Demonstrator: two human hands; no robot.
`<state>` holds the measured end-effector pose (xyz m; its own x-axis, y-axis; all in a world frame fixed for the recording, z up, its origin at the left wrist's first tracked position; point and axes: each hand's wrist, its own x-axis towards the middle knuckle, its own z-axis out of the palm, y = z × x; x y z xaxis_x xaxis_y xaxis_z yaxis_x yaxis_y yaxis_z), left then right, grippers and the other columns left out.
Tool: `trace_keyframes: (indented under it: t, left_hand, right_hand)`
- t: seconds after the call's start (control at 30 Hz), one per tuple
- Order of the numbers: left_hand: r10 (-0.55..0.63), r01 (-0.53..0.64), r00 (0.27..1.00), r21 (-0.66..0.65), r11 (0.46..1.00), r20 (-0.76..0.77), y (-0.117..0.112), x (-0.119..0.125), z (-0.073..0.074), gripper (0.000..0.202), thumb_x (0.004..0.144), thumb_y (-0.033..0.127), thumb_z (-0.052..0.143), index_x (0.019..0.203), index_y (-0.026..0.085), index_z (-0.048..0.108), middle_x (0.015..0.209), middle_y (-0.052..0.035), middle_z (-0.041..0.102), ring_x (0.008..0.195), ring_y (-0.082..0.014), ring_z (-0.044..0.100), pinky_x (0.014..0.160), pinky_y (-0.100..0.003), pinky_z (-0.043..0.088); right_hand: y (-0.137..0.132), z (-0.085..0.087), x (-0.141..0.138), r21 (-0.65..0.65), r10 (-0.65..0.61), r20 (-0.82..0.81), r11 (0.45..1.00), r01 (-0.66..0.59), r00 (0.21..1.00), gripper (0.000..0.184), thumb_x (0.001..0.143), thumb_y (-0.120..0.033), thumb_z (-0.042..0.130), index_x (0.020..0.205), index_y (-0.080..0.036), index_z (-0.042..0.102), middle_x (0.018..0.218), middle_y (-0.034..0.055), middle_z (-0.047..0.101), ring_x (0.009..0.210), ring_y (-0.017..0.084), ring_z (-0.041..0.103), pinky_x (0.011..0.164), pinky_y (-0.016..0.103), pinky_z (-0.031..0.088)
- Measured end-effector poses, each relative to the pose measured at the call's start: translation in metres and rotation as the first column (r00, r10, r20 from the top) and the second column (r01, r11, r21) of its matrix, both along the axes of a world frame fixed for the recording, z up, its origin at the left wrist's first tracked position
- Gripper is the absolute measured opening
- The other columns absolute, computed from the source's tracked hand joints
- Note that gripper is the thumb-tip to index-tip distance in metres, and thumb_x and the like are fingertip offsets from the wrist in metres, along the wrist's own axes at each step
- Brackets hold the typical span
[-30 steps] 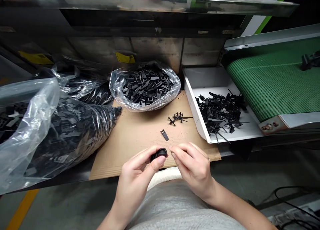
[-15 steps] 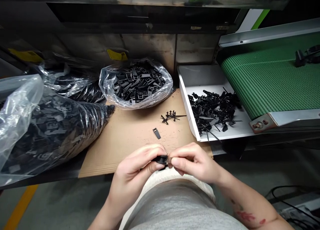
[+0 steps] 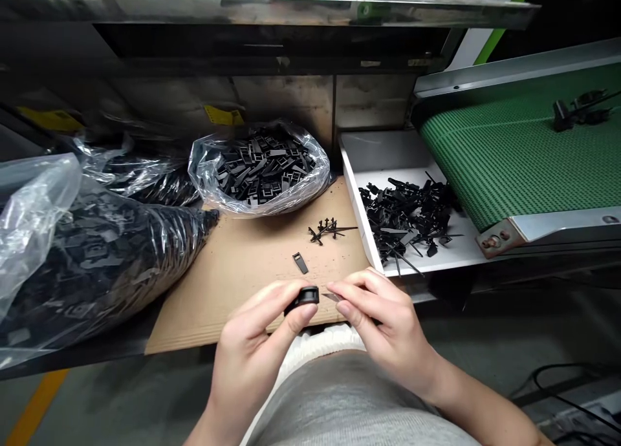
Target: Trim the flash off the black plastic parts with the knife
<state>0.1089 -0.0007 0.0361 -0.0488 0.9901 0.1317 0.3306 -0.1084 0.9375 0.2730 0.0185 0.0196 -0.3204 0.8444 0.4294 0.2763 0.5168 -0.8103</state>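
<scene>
Between the thumb and fingers of my left hand (image 3: 264,323) is a black plastic part (image 3: 306,296) with a rounded end. My right hand (image 3: 381,313) pinches a small pointed metal blade (image 3: 332,296), its tip towards the part and a small gap between them. Most of the blade is hidden by the fingers. Just beyond the hands, one flat black clip (image 3: 300,262) with a square opening lies on the cardboard (image 3: 194,310). Behind it lies a branched black plastic sprue (image 3: 328,230).
An open clear bag (image 3: 310,197) of black clips stands at the back. Full bags (image 3: 111,265) lie on the left. A white tray (image 3: 356,213) holds a heap of black parts and sprues. On the right, a green conveyor belt (image 3: 509,148) carries more black pieces (image 3: 579,113).
My hands have come apart slightly, so the blade tip now shows away from the black part. The part is turned and more visible. Pieces on the belt have shifted left in view.
</scene>
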Motion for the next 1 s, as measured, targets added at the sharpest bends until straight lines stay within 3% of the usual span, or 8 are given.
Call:
trace_keyframes:
  t: [0.2,0.5,0.67,0.87,0.93,1.0]
  left_hand:
    - [-0.061,0.062,0.998,0.055,0.997,-0.018,0.006,-0.001,0.000,0.018,0.077,0.015,0.060,0.085,0.030,0.065,0.086,0.0091,0.064,0.078,-0.0076,0.058,0.069,-0.012,0.044]
    - [-0.100,0.099,0.995,0.047,0.994,0.005,0.015,0.005,0.000,0.022,0.076,0.012,0.060,0.084,0.032,0.066,0.084,0.0106,0.065,0.076,-0.0067,0.058,0.067,-0.010,0.043]
    - [-0.061,0.064,0.997,-0.051,0.997,0.052,0.017,0.007,-0.001,0.016,0.074,0.016,0.062,0.082,0.029,0.068,0.080,0.0071,0.064,0.063,-0.0074,0.054,0.059,-0.014,0.043]
    - [-0.070,0.108,0.981,-0.210,0.972,0.180,0.017,0.012,-0.002,0.009,0.077,0.022,0.060,0.071,0.023,0.066,0.053,0.0056,0.056,0.051,-0.0079,0.050,0.055,-0.017,0.043]
    - [-0.118,0.146,0.981,-0.188,0.971,0.152,0.017,0.012,-0.003,0.010,0.078,0.022,0.059,0.072,0.023,0.065,0.054,0.0057,0.057,0.054,-0.0086,0.053,0.057,-0.017,0.044]
    - [-0.175,0.181,0.982,-0.101,0.978,0.065,0.018,0.010,-0.005,0.010,0.079,0.019,0.057,0.077,0.025,0.066,0.066,0.0048,0.062,0.064,-0.0097,0.058,0.062,-0.017,0.046]
  right_hand:
    - [0.009,0.001,0.001,0.015,0.040,0.008,0.999,-0.040,0.999,0.023,0.084,-0.010,0.050,0.102,-0.011,0.064,0.082,0.0060,0.059,0.078,0.014,0.053,0.069,0.025,0.045]
    - [0.010,-0.002,0.003,0.052,-0.038,0.068,0.998,0.035,0.997,0.022,0.083,-0.009,0.050,0.101,-0.010,0.064,0.083,0.0068,0.059,0.079,0.015,0.052,0.070,0.028,0.044]
    - [0.014,-0.005,0.002,0.065,-0.062,0.038,0.996,0.059,0.997,0.022,0.082,-0.008,0.051,0.100,-0.012,0.063,0.082,0.0059,0.060,0.078,0.015,0.053,0.069,0.028,0.045]
    - [0.019,-0.014,-0.002,0.224,-0.235,0.025,0.949,0.224,0.972,0.022,0.083,-0.009,0.051,0.100,-0.014,0.063,0.081,0.0079,0.059,0.076,0.018,0.051,0.065,0.031,0.046]
    - [0.022,-0.016,-0.001,0.204,-0.272,0.007,0.942,0.265,0.962,0.021,0.084,-0.011,0.051,0.100,-0.015,0.063,0.082,0.0083,0.060,0.077,0.018,0.052,0.067,0.032,0.046]
    - [0.024,-0.015,0.001,0.090,-0.234,-0.036,0.967,0.237,0.971,0.020,0.085,-0.013,0.049,0.099,-0.015,0.063,0.084,0.0076,0.061,0.078,0.017,0.054,0.069,0.030,0.045]
